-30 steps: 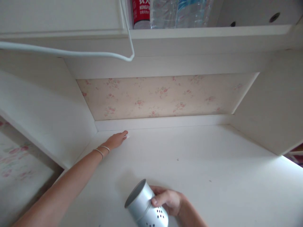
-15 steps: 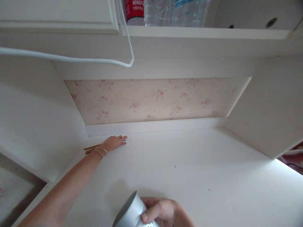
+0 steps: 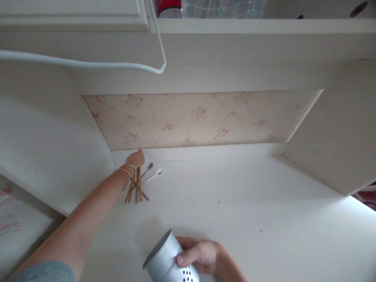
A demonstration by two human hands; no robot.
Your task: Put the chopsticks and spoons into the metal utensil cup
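Observation:
My left hand (image 3: 135,159) reaches to the back left corner of the white surface, fingers curled round the far ends of several brown wooden chopsticks (image 3: 138,188). Their near ends fan out towards me, some crossing. Just right of that hand lie a small metal spoon (image 3: 150,166) and a white spoon (image 3: 154,175) with a dark blue mark, both apart from the fingers. In my right hand (image 3: 201,256), low in the picture, is a silver metal utensil holder (image 3: 166,254) with punched holes. It is tilted, its rim pointing up and left; the inside is barely visible.
White side panels (image 3: 331,129) and an overhead shelf (image 3: 235,26) enclose the surface. A white cable (image 3: 88,63) hangs across the upper left. Clear plastic bottles (image 3: 202,8) stand on the shelf. Floral wallpaper (image 3: 199,117) covers the back wall. Small specks (image 3: 219,202) lie on the surface.
My left hand has gone from outstretched fingers to a closed grip at the chopsticks' far ends. The chopsticks now point towards me, and both spoons show. The right hand still holds the utensil holder.

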